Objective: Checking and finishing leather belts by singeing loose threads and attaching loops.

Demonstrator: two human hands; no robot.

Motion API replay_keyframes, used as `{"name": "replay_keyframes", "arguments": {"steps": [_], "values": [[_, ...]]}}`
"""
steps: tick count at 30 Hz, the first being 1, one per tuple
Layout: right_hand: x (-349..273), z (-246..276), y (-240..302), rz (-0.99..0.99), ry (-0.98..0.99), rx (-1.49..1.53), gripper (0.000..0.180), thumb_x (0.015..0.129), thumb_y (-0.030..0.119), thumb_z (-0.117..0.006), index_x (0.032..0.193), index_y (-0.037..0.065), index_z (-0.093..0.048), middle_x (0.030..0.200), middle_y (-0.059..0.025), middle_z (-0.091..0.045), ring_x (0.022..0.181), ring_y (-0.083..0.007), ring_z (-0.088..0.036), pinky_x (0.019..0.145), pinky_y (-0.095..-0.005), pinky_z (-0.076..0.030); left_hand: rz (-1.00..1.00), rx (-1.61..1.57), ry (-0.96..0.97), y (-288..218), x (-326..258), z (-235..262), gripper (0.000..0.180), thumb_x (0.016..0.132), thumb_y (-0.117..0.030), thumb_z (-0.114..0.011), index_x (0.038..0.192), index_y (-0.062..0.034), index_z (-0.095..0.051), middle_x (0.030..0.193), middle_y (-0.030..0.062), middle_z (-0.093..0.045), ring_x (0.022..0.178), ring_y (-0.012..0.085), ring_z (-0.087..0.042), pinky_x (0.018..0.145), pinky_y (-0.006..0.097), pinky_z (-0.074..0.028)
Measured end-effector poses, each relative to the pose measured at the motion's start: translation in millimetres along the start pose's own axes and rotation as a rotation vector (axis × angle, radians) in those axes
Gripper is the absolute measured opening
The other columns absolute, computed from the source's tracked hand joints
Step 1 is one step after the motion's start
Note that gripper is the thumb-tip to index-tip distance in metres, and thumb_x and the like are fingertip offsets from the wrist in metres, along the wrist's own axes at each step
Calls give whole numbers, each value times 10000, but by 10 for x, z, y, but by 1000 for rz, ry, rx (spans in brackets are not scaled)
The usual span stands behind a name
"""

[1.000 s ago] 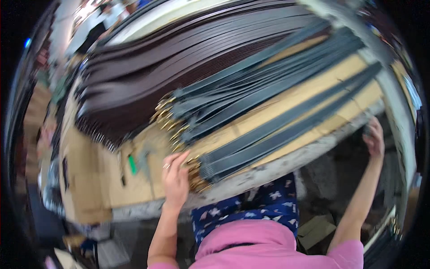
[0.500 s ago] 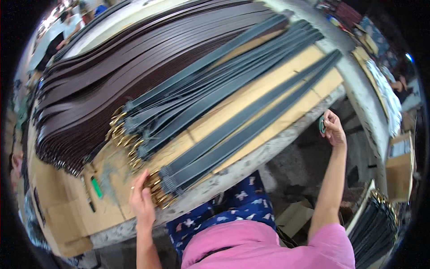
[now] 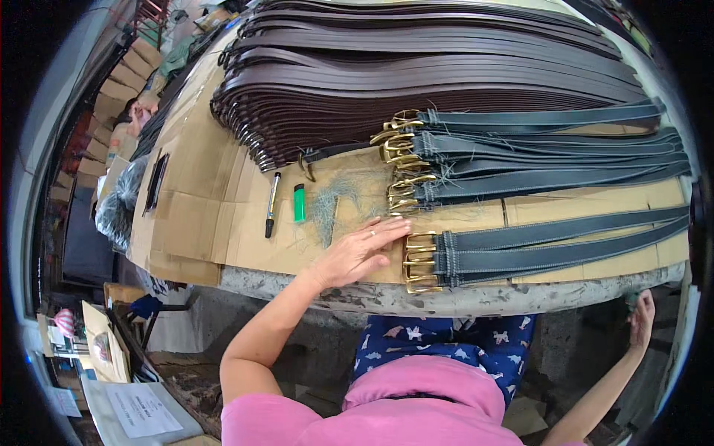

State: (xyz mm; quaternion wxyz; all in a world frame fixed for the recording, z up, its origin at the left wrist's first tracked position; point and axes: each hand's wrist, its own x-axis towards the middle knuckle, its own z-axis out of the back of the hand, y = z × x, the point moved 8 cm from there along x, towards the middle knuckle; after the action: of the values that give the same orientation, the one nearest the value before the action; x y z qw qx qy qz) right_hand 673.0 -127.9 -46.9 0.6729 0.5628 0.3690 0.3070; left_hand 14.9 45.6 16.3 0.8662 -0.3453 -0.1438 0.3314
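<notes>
My left hand lies on the cardboard with fingers stretched out, its fingertips at the gold buckles of the nearest dark grey belts. These belts lie flat, buckles to the left, their strap ends running right. Behind them sits a larger bunch of dark grey belts, with loose threads around its gold buckles. My right hand is past the table's front edge at the far right, fingers closed on a small teal-green thing. Its kind is too small to make out.
Dark brown belts are stacked high at the back. A green lighter, a marker pen and a tuft of cut threads lie left of the bunch. The table's rough edge runs before me. Another person is at the far left.
My view has swung to the left, so the table looks level and more of its left side shows. My left hand stays beside the front buckles; my right hand still holds the small teal-green thing.
</notes>
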Motion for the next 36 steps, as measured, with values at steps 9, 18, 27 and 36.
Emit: {"name": "replay_keyframes", "arguments": {"steps": [9, 18, 27, 36], "values": [[-33, 267, -45, 76, -33, 240, 397, 923, 202, -615, 1272, 59, -492, 844, 38, -571, 444, -4, -346, 396, -165, -342, -48, 47, -146, -75, -172, 170, 347, 935, -175, -522, 1259, -59, -575, 1344, 98, -536, 1297, 291, -448, 1109, 435, -308], [-295, -383, 459, 160, 153, 390, 206, 887, 168, -625, 1019, 115, -477, 781, 58, -506, 449, 13, -360, 340, -138, -322, 53, 236, -340, -277, -248, 29, 335, 844, -97, -643, 1169, -25, -619, 1264, 139, -564, 1156, 336, -534, 961, 403, -431], [-347, -603, 611, 138, 135, 402, 155, 815, 105, -720, 842, 71, -570, 678, -22, -600, 404, -69, -484, 425, -223, -473, 86, 238, -385, -247, -296, -41, 273, 895, -26, -556, 1161, 6, -608, 1249, 157, -539, 1186, 324, -495, 994, 398, -396], [-270, -830, 601, 104, 212, 282, 136, 817, 62, -697, 848, 61, -564, 683, -35, -604, 436, -81, -532, 408, -220, -470, 80, 313, -380, -290, -246, 17, 271, 842, -23, -610, 1110, 12, -622, 1219, 144, -554, 1126, 333, -521, 947, 403, -417]]}}
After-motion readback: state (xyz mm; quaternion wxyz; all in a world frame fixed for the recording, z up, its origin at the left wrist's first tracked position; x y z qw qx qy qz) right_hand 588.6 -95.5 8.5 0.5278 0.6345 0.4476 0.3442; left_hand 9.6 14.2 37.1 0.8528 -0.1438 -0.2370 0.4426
